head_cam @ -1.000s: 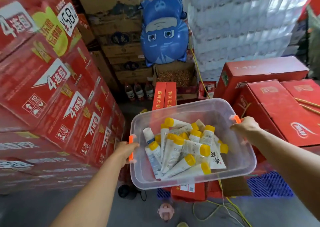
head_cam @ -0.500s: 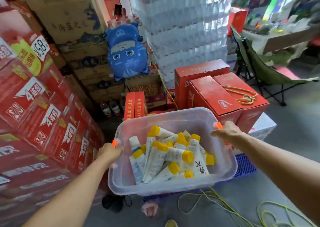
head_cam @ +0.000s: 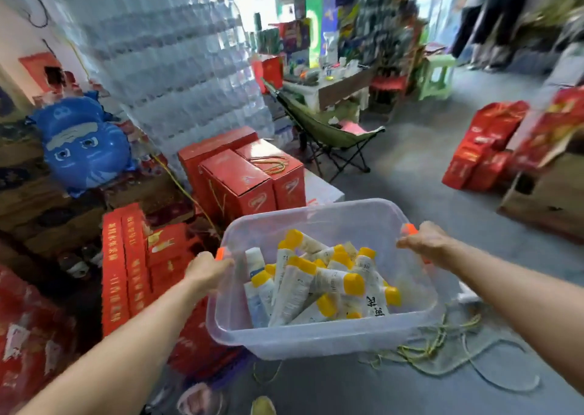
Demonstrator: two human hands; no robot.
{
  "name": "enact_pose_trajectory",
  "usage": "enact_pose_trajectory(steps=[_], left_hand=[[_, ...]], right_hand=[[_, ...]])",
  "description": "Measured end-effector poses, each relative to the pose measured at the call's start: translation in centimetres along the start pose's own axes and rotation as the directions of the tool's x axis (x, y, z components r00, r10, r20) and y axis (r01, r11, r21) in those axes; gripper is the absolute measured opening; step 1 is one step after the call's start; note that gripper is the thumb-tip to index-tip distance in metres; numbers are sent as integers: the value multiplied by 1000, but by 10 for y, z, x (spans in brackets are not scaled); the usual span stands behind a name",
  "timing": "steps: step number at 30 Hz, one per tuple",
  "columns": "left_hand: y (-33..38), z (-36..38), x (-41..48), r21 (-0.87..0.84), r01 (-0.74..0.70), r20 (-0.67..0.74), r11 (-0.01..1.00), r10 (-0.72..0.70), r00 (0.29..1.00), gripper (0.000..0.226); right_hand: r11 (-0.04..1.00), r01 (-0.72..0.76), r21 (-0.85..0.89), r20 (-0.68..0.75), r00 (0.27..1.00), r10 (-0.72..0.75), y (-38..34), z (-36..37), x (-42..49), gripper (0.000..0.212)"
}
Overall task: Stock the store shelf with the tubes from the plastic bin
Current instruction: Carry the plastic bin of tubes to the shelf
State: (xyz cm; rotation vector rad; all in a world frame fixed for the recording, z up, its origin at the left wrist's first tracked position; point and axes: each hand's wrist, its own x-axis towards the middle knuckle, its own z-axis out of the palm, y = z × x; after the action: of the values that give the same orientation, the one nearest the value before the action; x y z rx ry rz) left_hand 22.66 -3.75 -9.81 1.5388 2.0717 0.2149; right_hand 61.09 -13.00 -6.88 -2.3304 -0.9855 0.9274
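Your left hand point(head_cam: 205, 270) and right hand point(head_cam: 426, 244) grip opposite ends of the plastic bin point(head_cam: 316, 338) | tubes point(head_cam: 316, 283) heaped between them, neither hand nearer

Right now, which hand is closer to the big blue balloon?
Left. The left hand grips the bin by the handle nearer the balloon; the right hand grips the opposite handle, across the bin from it.

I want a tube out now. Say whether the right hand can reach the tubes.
Probably not yet: the tubes lie uncovered, but the right hand and left hand each grip a side of the carried bin; letting go would likely tip it.
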Motion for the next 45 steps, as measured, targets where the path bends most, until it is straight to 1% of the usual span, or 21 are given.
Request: enact_pose_trajectory(steps=[3,7,10,12,16,24,27,30,32,34,35,36,38,40,43,45], left_hand=[[61,30,-13,44,-107,37,993,105,994,56],[145,71,-31,76,-247,116,966,238,964,53],[209,99,-41,85,-367,226,926,341,912,39],[249,120,-47,73,-434,276,898,400,874,33],[328,164,-61,62,-511,346,857,462,817,35],[490,257,-83,54,-640,454,766,552,699,29],[551,289,-95,42,-691,456,721,602,656,31],[609,322,-110,47,-736,462,675,639,615,32],[644,346,-122,37,-765,476,644,662,580,32],[678,373,-134,19,-775,493,632,668,557,33],[695,387,-141,4,-775,505,632,668,547,35],[711,402,-148,-13,-779,517,627,671,532,37],[744,435,-163,-36,-786,530,617,679,508,41],[780,472,-180,-31,-790,542,612,675,501,43],[835,528,-210,-40,-805,566,591,678,469,38],[872,561,-230,-45,-814,578,580,679,452,33]], right_hand=[[997,-65,39,-95,993,69,48,-47,-7,26],[980,-161,121,-232,955,185,112,-105,-18,28],[955,-227,192,-304,911,278,154,-142,-23,31],[933,-259,250,-336,881,334,179,-164,-23,32],[888,-341,309,-389,806,445,224,-210,-15,33],[795,-436,422,-419,684,598,294,-305,29,42],[755,-460,468,-440,619,650,315,-333,41,45],[698,-503,509,-453,533,714,339,-355,51,43],[670,-495,553,-461,488,741,357,-371,59,46],[643,-469,605,-465,448,764,379,-390,68,43],[637,-469,612,-469,434,770,390,-401,73,37],[625,-477,618,-463,422,779,402,-412,78,36],[591,-497,635,-438,399,806,431,-437,89,40],[556,-498,666,-401,389,829,460,-465,100,46],[529,-522,669,-372,381,846,508,-515,123,55],[524,-537,661,-360,385,850,537,-553,141,56]])
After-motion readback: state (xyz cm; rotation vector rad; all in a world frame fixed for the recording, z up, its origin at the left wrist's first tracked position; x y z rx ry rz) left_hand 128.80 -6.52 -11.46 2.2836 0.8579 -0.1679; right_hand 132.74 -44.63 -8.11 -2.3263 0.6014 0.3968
